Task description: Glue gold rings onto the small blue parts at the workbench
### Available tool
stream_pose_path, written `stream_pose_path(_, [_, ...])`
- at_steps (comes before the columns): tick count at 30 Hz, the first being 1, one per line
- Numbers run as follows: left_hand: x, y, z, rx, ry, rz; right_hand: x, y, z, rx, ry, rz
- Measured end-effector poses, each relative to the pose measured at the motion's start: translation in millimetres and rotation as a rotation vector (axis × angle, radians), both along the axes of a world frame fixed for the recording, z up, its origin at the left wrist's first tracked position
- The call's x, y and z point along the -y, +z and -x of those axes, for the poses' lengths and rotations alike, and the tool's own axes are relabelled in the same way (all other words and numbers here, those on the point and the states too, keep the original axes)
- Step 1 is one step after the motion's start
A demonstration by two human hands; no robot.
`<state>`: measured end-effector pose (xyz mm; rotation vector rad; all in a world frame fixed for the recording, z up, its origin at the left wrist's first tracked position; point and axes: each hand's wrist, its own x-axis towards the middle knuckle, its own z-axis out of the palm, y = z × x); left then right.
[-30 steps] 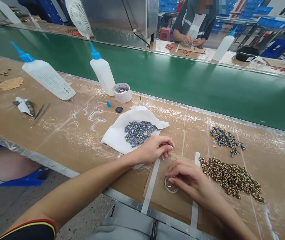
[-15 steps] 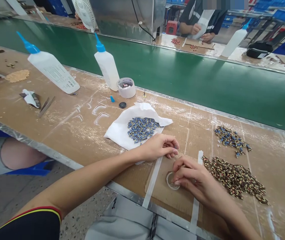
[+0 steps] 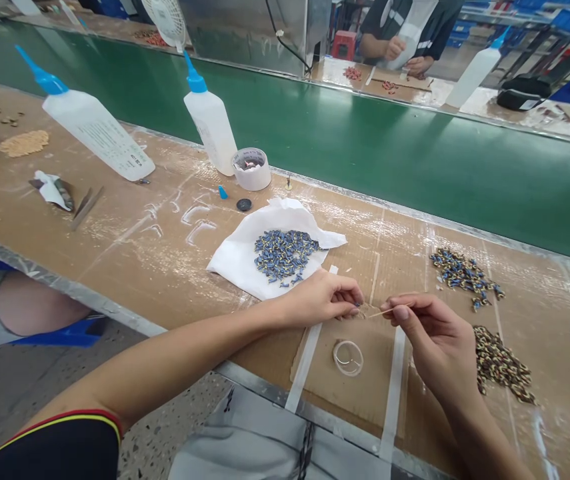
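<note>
My left hand rests on a taped-down cardboard pad, its fingers pinched on a tiny part I cannot make out. My right hand pinches a thin wooden stick whose tip points at the left fingertips. A small clear round dish lies on the pad just below both hands. Behind my left hand, a white cloth carries a pile of small blue parts. To the right lie a smaller blue heap and a brown-and-yellow heap, partly hidden by my right hand.
Two white squeeze bottles with blue nozzles and a tape roll stand on the brown bench. A green conveyor belt runs behind. Across it another person works with their hands. A knee shows at left.
My right hand has lifted off the clear dish and now holds the stick up toward my left fingertips. My left hand stayed put. The view shifted slightly.
</note>
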<state>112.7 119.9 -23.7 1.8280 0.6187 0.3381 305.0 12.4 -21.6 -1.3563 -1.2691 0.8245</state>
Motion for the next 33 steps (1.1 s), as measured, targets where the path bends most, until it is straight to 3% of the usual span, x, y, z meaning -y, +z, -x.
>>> stream_pose_path(5, [3.5,0.8,-2.4,-0.043,-0.028,-0.082,-1.3,-3.5,3.7,0.075,-0.094,0.0])
stream_pose_path(17, [4.3,-0.1,-3.1,-0.045,-0.024,-0.074,-2.2,-13.7,0.9,0.152,-0.095,0.018])
stream_pose_path(33, [3.9,1.0,-2.2,-0.05,-0.033,-0.081,-0.4,-10.7,-0.5,0.288,-0.042,0.021])
